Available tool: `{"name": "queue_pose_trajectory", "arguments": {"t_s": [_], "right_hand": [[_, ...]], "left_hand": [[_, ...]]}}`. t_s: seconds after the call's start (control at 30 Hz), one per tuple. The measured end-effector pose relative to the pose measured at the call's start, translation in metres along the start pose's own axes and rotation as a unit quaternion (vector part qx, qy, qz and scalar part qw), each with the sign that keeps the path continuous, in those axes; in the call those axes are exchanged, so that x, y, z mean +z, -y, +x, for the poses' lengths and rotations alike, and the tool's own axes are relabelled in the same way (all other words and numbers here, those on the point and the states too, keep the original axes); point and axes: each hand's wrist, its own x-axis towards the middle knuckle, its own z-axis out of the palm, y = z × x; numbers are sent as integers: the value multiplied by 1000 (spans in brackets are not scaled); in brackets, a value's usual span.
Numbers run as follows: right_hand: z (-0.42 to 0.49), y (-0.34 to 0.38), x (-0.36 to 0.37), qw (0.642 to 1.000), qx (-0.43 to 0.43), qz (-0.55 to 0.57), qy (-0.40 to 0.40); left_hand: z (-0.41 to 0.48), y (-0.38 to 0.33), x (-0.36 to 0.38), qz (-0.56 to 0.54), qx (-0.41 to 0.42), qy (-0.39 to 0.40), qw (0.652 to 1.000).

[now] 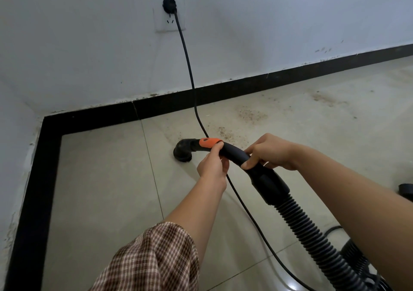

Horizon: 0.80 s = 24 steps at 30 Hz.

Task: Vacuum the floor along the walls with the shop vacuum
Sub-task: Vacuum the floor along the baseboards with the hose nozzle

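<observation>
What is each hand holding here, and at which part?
Both hold the vacuum's curved hose handle: the left hand pinches it at the orange slider, the right hand grips the black bend just behind.

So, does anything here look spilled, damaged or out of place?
Yes. Brown crumbs lie scattered on the floor tiles near the black baseboard, right of the power cord. That cord crosses the floor under the hose handle; the brush nozzle might snag it.

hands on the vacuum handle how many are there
2. The left hand pinches the handle at its orange slider; the right hand grips it just behind, nearer the ribbed hose. No other hand shows.
</observation>
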Motion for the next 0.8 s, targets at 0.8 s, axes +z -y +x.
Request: {"name": "queue_pose_trajectory", "arguments": {"t_s": [0.8], "right_hand": [[43,26,29,997,-38,65,-8]], "left_hand": [[49,-43,-6,15,41,-18,999]]}}
